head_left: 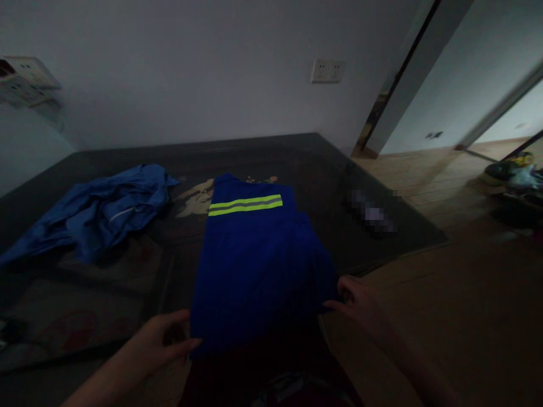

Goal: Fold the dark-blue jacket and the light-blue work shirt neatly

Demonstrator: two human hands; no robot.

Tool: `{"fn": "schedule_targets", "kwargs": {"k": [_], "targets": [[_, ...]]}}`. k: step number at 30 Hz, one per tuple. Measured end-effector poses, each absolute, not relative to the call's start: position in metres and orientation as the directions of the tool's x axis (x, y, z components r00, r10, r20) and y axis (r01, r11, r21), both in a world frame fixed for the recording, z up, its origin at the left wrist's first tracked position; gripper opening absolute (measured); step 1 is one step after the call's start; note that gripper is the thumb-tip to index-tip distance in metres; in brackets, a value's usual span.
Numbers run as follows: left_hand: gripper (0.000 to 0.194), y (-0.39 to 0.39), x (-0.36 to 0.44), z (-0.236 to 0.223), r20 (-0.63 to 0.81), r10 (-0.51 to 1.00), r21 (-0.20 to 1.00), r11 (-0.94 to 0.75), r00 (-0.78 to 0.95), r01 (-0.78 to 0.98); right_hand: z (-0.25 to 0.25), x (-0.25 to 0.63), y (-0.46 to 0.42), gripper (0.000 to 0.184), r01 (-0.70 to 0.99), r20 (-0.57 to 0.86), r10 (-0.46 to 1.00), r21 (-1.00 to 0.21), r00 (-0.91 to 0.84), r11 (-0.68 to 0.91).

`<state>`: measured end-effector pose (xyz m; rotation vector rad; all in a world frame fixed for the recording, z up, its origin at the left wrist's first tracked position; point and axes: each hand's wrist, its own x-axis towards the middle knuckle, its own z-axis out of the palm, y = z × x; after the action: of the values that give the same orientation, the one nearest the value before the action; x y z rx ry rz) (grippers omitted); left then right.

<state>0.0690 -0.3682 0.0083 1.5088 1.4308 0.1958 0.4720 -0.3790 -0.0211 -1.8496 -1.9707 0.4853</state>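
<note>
A dark blue work jacket (250, 254) lies partly folded on the dark tabletop (305, 164), its near end reaching past the front edge. Across its far part runs a yellow-green and grey reflective strip (246, 204). My left hand (163, 342) pinches the near left corner between thumb and fingers. At the near right corner, my right hand (354, 299) also grips the cloth with closed fingers. Shadow hides the underside of the jacket and its near edge.
A crumpled lighter blue garment (114, 206) lies on the table's left. Toward the right sits a blurred-out object (373, 213). Wall sockets (328, 72) are above the table. Several things are heaped on the floor (424, 294) at far right.
</note>
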Motion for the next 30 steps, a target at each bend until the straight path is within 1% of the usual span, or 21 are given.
{"fn": "schedule_targets", "kwargs": {"k": [2, 6, 11, 16, 19, 21, 23, 25, 28, 30], "targets": [[0.029, -0.372, 0.075, 0.006, -0.502, 0.822, 0.715, 0.220, 0.268, 0.663, -0.026, 0.471, -0.377, 0.037, 0.830, 0.060, 0.997, -0.553, -0.040, 0.067], [0.028, -0.372, 0.079, 0.007, -0.526, 0.817, 0.742, 0.305, 0.236, 0.598, -0.023, 0.478, -0.374, 0.038, 0.763, 0.060, 0.998, -0.645, -0.003, 0.041], [0.028, -0.371, 0.068, 0.006, -0.546, 0.800, 0.749, 0.332, 0.250, 0.573, 0.000, 0.499, -0.372, 0.033, 0.706, -0.059, 0.997, -0.708, -0.047, -0.009], [0.035, -0.371, 0.065, -0.001, -0.571, 0.774, 0.744, 0.346, 0.275, 0.571, 0.015, 0.504, -0.368, 0.032, 0.658, -0.100, 0.989, -0.753, -0.113, -0.001], [0.042, -0.371, 0.068, -0.002, -0.590, 0.764, 0.744, 0.391, 0.260, 0.542, 0.010, 0.502, -0.368, 0.033, 0.621, -0.089, 0.990, -0.784, -0.114, 0.001], [0.045, -0.372, 0.071, -0.001, -0.579, 0.782, 0.761, 0.415, 0.232, 0.499, 0.003, 0.502, -0.370, 0.035, 0.600, -0.075, 0.991, -0.800, -0.112, 0.007], [0.049, -0.373, 0.074, 0.000, -0.569, 0.799, 0.771, 0.434, 0.197, 0.466, -0.003, 0.504, -0.375, 0.035, 0.599, -0.067, 0.991, -0.800, -0.118, 0.017], [0.050, -0.374, 0.076, 0.001, -0.559, 0.811, 0.780, 0.446, 0.170, 0.438, -0.009, 0.507, -0.381, 0.032, 0.634, -0.066, 0.989, -0.772, -0.131, 0.032], [0.048, -0.376, 0.078, 0.001, -0.552, 0.815, 0.798, 0.455, 0.175, 0.396, -0.018, 0.507, -0.391, 0.029, 0.724, -0.060, 0.987, -0.687, -0.147, 0.066], [0.046, -0.378, 0.079, 0.001, -0.534, 0.829, 0.809, 0.445, 0.165, 0.384, -0.024, 0.504, -0.397, 0.027, 0.780, -0.018, 0.990, -0.618, -0.140, 0.099]]}}
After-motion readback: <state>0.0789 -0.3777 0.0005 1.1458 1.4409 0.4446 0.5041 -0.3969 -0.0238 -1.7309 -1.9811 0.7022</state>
